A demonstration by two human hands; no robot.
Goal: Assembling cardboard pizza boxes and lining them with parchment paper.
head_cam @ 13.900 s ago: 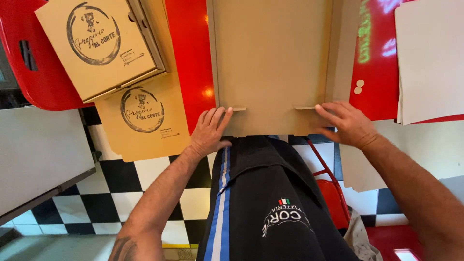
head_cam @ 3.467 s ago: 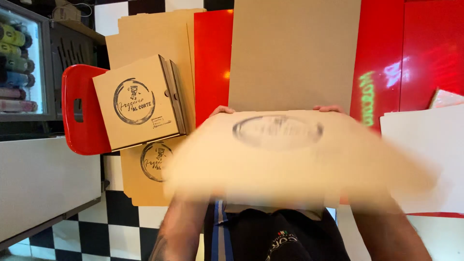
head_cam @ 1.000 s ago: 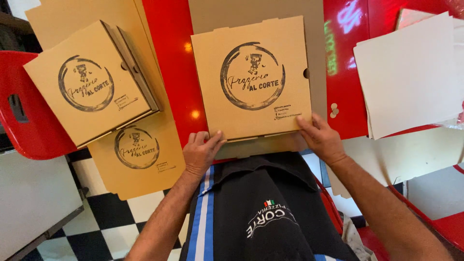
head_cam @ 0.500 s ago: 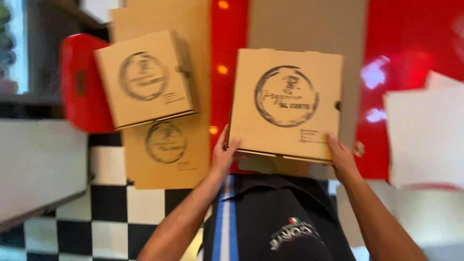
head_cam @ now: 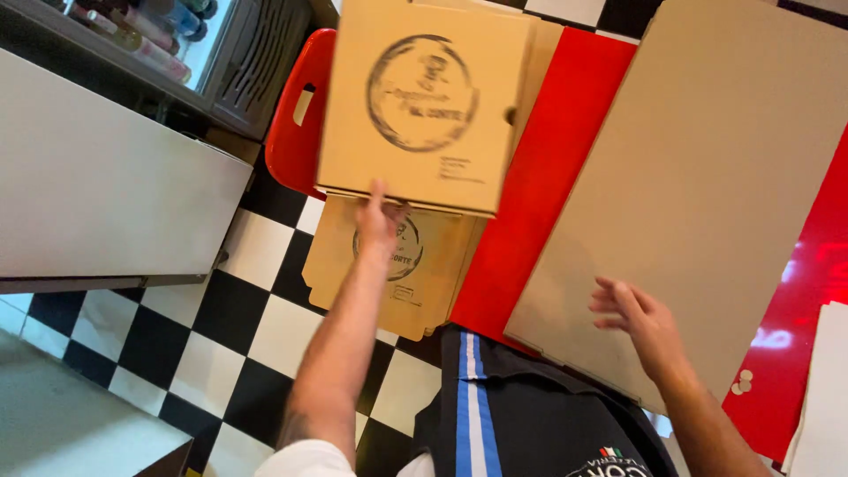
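Note:
My left hand (head_cam: 380, 221) reaches out to the left and touches the near edge of a folded brown pizza box (head_cam: 420, 106) with a round dark print on its lid. That box rests on the stack over a red chair (head_cam: 300, 115). My right hand (head_cam: 638, 318) hovers with fingers apart over a stack of flat brown cardboard sheets (head_cam: 707, 194) on the red table (head_cam: 548, 177). It holds nothing.
A flat unfolded box blank (head_cam: 406, 274) with the same round print leans below the stack, over the black and white checkered floor (head_cam: 256, 327). A steel counter (head_cam: 106, 185) stands at left, a glass-front drinks fridge (head_cam: 168, 26) behind it. White sheets (head_cam: 826, 389) lie at far right.
The folded box went from in front of me, held in both hands, over to the stack at left. My right hand let go and came back over the flat sheets.

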